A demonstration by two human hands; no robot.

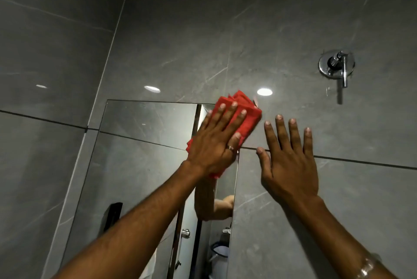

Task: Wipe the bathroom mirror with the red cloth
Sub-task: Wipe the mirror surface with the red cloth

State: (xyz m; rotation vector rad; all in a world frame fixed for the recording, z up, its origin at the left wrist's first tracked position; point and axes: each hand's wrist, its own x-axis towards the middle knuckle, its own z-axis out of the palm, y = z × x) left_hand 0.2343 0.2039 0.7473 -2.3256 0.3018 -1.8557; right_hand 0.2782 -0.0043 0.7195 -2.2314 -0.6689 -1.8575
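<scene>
A frameless bathroom mirror is set in the grey tiled wall, lower left of centre. My left hand lies flat on a folded red cloth and presses it against the mirror's upper right corner, where the cloth overlaps the edge onto the tile. A ring shows on one finger of this hand. My right hand rests flat on the bare wall tile just right of the mirror, fingers spread, holding nothing. The mirror reflects my forearm, a door and a bucket.
A chrome wall valve with a lever sticks out of the tile at the upper right. The left wall meets this wall in a corner. A dark dispenser shows as a reflection in the lower mirror.
</scene>
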